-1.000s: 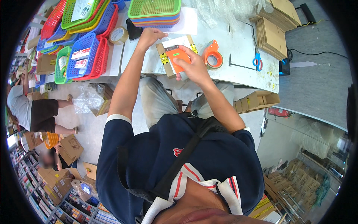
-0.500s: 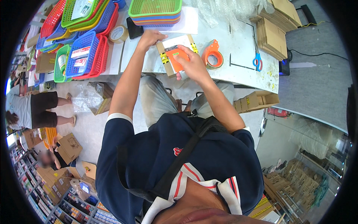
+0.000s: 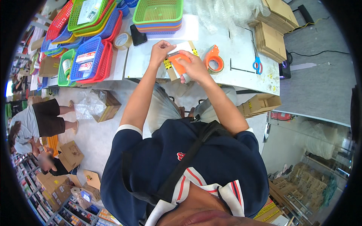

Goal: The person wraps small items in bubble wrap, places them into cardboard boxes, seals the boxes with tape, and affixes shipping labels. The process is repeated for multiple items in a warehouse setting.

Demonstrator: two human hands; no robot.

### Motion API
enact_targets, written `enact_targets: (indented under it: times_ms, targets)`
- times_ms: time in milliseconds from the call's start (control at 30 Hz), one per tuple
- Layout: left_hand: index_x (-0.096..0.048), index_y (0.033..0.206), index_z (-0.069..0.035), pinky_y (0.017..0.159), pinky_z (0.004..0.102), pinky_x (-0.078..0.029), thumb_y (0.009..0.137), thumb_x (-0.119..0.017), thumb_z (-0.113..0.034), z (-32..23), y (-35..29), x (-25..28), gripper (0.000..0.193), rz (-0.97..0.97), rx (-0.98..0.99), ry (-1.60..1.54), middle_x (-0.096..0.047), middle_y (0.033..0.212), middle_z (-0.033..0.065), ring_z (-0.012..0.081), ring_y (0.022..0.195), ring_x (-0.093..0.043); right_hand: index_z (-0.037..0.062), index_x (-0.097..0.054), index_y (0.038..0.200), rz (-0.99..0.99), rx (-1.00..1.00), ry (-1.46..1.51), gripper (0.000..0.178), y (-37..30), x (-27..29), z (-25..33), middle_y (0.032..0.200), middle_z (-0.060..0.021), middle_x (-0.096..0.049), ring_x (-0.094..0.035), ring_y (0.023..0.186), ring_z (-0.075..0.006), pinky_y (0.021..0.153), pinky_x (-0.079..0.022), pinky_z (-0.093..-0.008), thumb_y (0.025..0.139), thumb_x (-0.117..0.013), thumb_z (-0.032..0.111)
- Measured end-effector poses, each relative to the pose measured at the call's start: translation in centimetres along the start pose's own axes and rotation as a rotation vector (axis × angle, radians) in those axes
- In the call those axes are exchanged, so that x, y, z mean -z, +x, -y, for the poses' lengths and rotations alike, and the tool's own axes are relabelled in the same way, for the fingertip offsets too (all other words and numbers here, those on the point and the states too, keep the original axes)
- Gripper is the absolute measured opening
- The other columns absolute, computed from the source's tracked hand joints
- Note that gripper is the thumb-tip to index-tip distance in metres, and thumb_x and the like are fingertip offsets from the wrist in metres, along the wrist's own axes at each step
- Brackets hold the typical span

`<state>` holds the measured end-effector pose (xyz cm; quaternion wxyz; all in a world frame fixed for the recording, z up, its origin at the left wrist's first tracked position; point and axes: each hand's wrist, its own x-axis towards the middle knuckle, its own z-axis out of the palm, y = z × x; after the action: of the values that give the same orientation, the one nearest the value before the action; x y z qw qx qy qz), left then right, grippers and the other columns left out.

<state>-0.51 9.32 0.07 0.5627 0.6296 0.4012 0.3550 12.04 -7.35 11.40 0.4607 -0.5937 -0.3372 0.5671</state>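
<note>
Far left, on the floor: two other people among cardboard boxes, one in a grey top (image 3: 22, 120) bent over, and a clear plastic bag (image 3: 87, 105) by an open box (image 3: 107, 106). On the white table (image 3: 241, 41), left end: stacked plastic baskets, red/blue/green (image 3: 88, 56), w/ small packs inside. Next a roll of brown tape (image 3: 122, 40), then a black phone (image 3: 138, 34) lying flat, then a green basket stack (image 3: 158, 13) on white paper.

Centre: left hand (image 3: 160, 51) pinches the upper left edge of a small cardboard box w/ yellow tape marks (image 3: 168, 66), fingers closed on it. Right hand (image 3: 194, 66) is wrapped around an orange flat item (image 3: 180, 61), pressing it against the box; thumb on top. Hands close together, both on the same bundle, held just above the table's near edge.

Right of hands: orange tape dispenser (image 3: 212, 60) on the table, just beside the right hand. Further right: blue-handled scissors (image 3: 257, 64), then stacks of flat cardboard (image 3: 273, 35). Below the table edge, an open carton (image 3: 262, 103).
</note>
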Motion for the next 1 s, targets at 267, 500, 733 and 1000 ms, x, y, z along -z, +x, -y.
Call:
enact_targets:
  times_ms: [267, 500, 733, 1000]
  targets:
    - [-0.066, 0.081, -0.003, 0.054, 0.0222, -0.045, 0.079, -0.088, -0.015, 1.4, -0.3, -1.3, 0.025, -0.135, 0.038, -0.185, -0.067, 0.076, 0.0009, 0.0061, 0.063, -0.057, -0.001, -0.043, 0.15, 0.068, -0.016, 0.095, 0.057, -4.0, 1.1, -1.6, 0.104, -0.0139, -0.071, -0.066, 0.055, -0.0208, 0.057, -0.053, -0.0331, 0.098, -0.06, 0.013]
    - [-0.067, 0.082, -0.002, 0.054, 0.0213, -0.045, 0.079, -0.088, -0.014, 0.4, -0.5, -2.0, 0.024, -0.204, 0.087, -0.156, -0.067, 0.073, 0.0011, 0.0061, 0.061, -0.059, 0.0028, -0.045, 0.15, 0.018, 0.059, 0.028, 0.055, -7.5, 2.3, -4.5, 0.102, -0.0109, -0.071, -0.065, 0.067, -0.0138, 0.062, -0.055, -0.0316, 0.098, -0.061, 0.014]
    - [-0.074, 0.095, -0.004, 0.094, 0.0424, -0.048, 0.089, -0.075, -0.018, -3.6, -3.2, -1.7, 0.015, -0.137, -0.514, 0.635, -0.072, 0.108, 0.0091, 0.0262, 0.104, -0.065, 0.0122, -0.049, 0.15, -0.007, 0.272, -0.189, 0.056, -7.3, 3.8, -8.0, 0.116, -0.0121, -0.07, -0.066, 0.091, -0.0131, 0.08, -0.054, -0.0303, 0.096, -0.062, 0.014]
    - [-0.063, 0.139, -0.017, 0.123, 0.0548, -0.017, 0.103, -0.054, -0.03, -2.5, -7.2, -1.7, 0.039, 0.319, -0.436, 0.75, -0.051, 0.153, 0.0055, 0.0315, 0.149, -0.035, 0.006, -0.05, 0.149, -0.03, 0.404, -0.221, 0.056, -8.2, 4.0, -9.2, 0.137, -0.0166, -0.063, -0.06, 0.122, -0.0168, 0.103, -0.045, -0.0321, 0.095, -0.064, 0.014]
